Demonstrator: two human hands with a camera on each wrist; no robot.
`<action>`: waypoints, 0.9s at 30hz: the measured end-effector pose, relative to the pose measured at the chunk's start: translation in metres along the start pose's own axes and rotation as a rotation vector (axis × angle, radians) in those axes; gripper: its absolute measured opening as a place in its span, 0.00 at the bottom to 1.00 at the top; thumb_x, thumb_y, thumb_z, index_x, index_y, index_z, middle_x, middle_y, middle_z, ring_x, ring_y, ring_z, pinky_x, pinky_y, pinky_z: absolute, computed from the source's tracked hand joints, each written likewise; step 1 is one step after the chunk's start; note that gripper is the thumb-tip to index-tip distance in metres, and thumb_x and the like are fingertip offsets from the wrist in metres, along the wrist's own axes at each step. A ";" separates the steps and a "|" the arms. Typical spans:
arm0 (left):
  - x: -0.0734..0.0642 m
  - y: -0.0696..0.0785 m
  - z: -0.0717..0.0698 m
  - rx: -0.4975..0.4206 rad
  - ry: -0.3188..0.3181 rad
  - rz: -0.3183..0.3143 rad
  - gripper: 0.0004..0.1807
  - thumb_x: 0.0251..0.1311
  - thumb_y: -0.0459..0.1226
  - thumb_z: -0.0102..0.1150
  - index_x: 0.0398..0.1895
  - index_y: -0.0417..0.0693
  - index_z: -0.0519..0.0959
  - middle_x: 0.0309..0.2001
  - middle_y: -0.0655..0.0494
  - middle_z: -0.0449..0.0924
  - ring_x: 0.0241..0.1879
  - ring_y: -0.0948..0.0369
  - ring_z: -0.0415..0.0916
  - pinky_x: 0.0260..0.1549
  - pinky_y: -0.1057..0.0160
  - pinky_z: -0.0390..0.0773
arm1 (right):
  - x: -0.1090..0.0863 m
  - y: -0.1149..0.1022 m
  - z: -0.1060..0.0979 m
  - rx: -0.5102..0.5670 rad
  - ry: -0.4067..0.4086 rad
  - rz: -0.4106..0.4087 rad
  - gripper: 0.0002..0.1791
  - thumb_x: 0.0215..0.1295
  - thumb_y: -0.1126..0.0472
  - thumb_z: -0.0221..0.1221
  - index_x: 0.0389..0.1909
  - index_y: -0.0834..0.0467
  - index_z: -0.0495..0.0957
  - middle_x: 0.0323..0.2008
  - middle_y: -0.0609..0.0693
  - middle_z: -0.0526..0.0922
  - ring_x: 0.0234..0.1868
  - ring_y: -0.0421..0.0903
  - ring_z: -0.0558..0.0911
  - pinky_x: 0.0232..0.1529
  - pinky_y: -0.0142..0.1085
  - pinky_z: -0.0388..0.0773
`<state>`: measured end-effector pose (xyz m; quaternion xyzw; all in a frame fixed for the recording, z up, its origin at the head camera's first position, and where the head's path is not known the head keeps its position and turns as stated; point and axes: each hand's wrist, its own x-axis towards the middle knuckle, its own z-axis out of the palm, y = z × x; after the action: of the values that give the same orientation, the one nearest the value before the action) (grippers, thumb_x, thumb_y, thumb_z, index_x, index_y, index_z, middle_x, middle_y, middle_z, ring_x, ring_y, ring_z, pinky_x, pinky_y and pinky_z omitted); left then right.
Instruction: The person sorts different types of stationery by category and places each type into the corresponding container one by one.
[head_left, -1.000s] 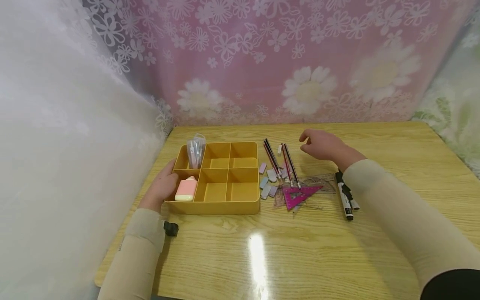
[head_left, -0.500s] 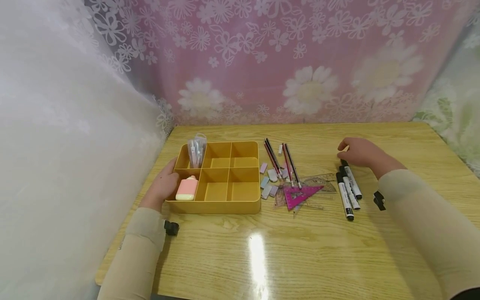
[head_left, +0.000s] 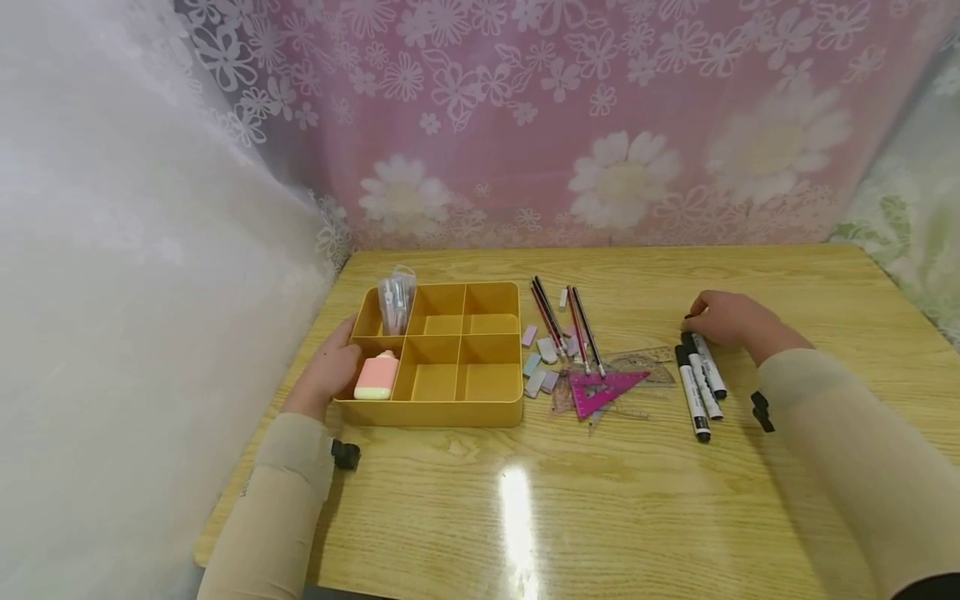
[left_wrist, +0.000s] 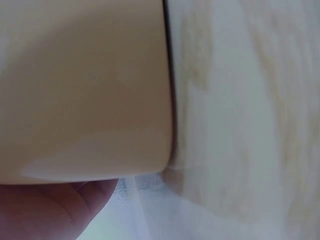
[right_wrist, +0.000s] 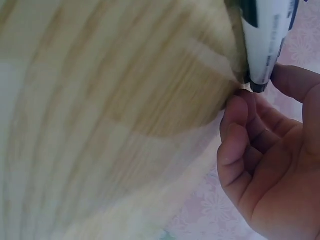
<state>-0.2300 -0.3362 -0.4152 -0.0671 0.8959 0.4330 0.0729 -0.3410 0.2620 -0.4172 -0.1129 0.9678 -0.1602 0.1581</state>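
Observation:
In the head view my left hand (head_left: 326, 371) grips the left side of a yellow compartment box (head_left: 435, 414). The box's wall (left_wrist: 85, 100) fills much of the left wrist view, with part of the hand below it. Far right, my right hand (head_left: 731, 319) pinches the upper end of a marker (head_left: 711, 367), the rightmost of three black-and-white markers lying side by side. In the right wrist view, thumb and curled fingers meet around the marker's black end (right_wrist: 258, 86). The left marker (head_left: 692, 396) and middle marker (head_left: 703, 385) lie just beside it.
A pink bottle (head_left: 377, 377) and a clear pack of pens (head_left: 396, 304) stand in the box's left compartments. Between box and markers lie pencils (head_left: 587, 329), several erasers (head_left: 536, 382), a magenta set square (head_left: 603, 390) and clear rulers (head_left: 645, 367). A pink floral curtain (head_left: 510, 167) hangs behind.
My right hand has moved right from above the pencils, then down onto the upper end of the rightmost marker. The left hand stays on the box.

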 end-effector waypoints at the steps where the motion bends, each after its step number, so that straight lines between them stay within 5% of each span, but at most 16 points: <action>1: 0.000 0.000 0.000 0.000 0.000 0.001 0.37 0.71 0.33 0.33 0.83 0.56 0.44 0.80 0.46 0.49 0.77 0.43 0.43 0.71 0.34 0.44 | 0.000 0.001 0.001 0.002 0.001 0.001 0.27 0.73 0.51 0.55 0.54 0.74 0.71 0.53 0.75 0.75 0.51 0.70 0.75 0.48 0.64 0.72; 17: 0.001 -0.004 0.000 -0.005 0.002 0.033 0.37 0.71 0.34 0.33 0.83 0.53 0.45 0.79 0.45 0.50 0.77 0.44 0.44 0.71 0.35 0.45 | 0.002 -0.002 -0.009 -0.009 0.053 -0.046 0.22 0.72 0.56 0.51 0.58 0.67 0.73 0.43 0.63 0.82 0.31 0.53 0.75 0.35 0.52 0.71; 27: 0.001 -0.002 0.001 -0.009 0.003 0.026 0.37 0.71 0.33 0.32 0.83 0.54 0.44 0.79 0.45 0.49 0.77 0.43 0.43 0.71 0.34 0.44 | -0.002 -0.041 -0.032 0.095 0.134 -0.108 0.22 0.74 0.53 0.53 0.59 0.66 0.73 0.44 0.66 0.81 0.33 0.54 0.83 0.35 0.51 0.79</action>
<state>-0.2303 -0.3372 -0.4174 -0.0564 0.8949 0.4378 0.0656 -0.3433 0.2333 -0.3738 -0.1466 0.9600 -0.2212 0.0895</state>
